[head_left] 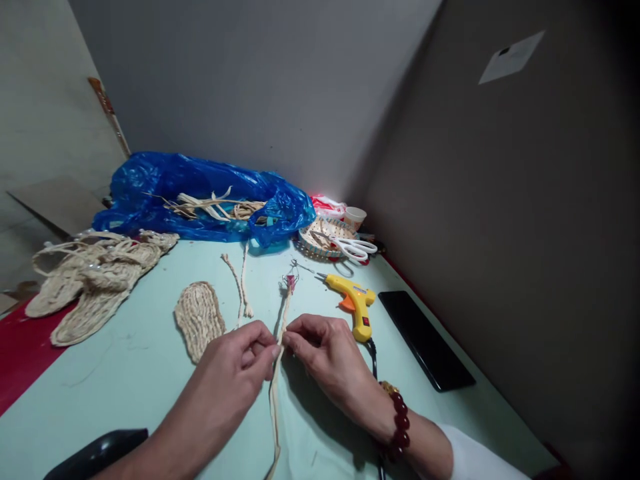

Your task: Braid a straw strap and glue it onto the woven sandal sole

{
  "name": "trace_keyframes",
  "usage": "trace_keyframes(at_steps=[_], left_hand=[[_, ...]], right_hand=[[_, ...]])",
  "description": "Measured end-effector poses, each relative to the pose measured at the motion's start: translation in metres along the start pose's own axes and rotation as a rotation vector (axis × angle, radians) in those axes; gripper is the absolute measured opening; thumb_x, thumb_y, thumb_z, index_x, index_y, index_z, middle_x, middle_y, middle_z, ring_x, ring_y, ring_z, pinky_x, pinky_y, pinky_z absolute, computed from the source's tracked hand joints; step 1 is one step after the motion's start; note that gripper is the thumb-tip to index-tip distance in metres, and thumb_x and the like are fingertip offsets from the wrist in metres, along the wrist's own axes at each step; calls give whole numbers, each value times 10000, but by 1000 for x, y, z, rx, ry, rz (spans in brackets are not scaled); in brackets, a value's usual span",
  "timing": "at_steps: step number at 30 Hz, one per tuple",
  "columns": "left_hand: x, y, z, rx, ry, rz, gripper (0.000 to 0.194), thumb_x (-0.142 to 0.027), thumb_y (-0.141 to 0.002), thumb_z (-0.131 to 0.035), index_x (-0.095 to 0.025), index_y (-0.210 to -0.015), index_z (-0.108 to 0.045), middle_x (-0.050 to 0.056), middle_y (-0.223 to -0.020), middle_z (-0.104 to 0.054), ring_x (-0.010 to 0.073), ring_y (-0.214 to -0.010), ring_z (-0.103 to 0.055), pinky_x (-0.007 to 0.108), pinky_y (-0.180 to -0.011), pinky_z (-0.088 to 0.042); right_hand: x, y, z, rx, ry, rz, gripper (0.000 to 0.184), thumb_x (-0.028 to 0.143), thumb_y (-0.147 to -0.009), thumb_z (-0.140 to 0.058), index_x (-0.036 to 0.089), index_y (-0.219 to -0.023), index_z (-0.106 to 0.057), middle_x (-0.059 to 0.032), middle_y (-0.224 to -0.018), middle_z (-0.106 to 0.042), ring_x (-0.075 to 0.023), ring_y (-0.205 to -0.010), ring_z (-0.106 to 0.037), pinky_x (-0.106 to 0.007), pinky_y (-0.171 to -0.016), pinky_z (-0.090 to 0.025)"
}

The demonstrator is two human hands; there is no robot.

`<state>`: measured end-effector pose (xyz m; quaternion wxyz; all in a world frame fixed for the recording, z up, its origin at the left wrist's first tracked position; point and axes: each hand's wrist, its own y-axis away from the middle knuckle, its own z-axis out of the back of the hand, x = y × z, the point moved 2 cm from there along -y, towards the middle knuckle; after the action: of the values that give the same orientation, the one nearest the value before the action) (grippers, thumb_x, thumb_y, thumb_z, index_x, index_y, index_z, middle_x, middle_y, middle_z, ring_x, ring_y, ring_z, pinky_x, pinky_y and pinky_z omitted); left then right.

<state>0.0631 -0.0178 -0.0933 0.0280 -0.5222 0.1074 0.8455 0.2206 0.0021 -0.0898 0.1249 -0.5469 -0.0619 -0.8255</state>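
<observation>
A pale strand of dried plant fibre (275,407) runs toward me from a small pink-and-wire clip (291,283) on the table. My left hand (240,367) pinches the strand from the left, thumb and fingertips pressed together. Opposite it, my right hand (325,347) pinches the same strand a little higher up, with a dark red bead bracelet on the wrist. Left of the hands lies a woven sole (200,317). Two short braided cords (243,283) rest just beyond it. A yellow glue gun (353,300) lies right of the clip.
Woven sandals (100,277) sit at the left edge. A blue plastic bag (200,177) with fibre stands along the back wall. White-handled scissors (355,248) lie on a round basket (315,233) near a paper cup (355,217). A black phone (425,340) lies right; a black object (97,453) lies front left.
</observation>
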Motion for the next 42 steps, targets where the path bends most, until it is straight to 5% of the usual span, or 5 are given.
trace_keyframes(at_steps=[11,19,24,30,42], left_hand=[[-1,21,-22,-144,-327,-332,252,-294,-914,-481,-234,-686,-570,-24,-580,-536,160,-511,-506,288,-531,-373],[6,20,-17,2,-602,-492,343,-266,-932,-411,-211,-822,-731,104,-720,-738,263,-592,-699,363,-558,-437],[-8,6,5,-168,-367,-286,293,-421,-897,-527,-237,-700,-641,34,-702,-655,228,-684,-620,348,-662,-426],[-1,-14,-3,229,290,65,356,-519,-815,-601,-197,-957,-549,-47,-608,-545,112,-478,-446,246,-495,-347],[9,-16,-2,132,267,125,307,-484,-827,-577,-219,-692,-499,-142,-455,-258,69,-402,-165,216,-385,-120]], right_hand=[[-2,-2,2,143,-256,-144,160,202,-802,-590,139,-684,-677,46,-514,-482,-71,-458,-362,-211,-447,-252],[3,0,1,167,-393,-238,55,178,-746,-645,138,-708,-644,52,-520,-523,-61,-445,-353,-208,-440,-231],[1,1,1,137,-431,-197,61,196,-761,-627,138,-750,-612,51,-565,-508,-61,-487,-304,-210,-465,-207],[-3,2,3,153,-302,-95,112,260,-819,-593,152,-794,-600,68,-557,-430,-74,-492,-310,-217,-463,-223],[14,13,12,145,250,126,202,184,-863,-537,182,-662,-561,26,-565,-536,-102,-523,-405,-268,-530,-235]])
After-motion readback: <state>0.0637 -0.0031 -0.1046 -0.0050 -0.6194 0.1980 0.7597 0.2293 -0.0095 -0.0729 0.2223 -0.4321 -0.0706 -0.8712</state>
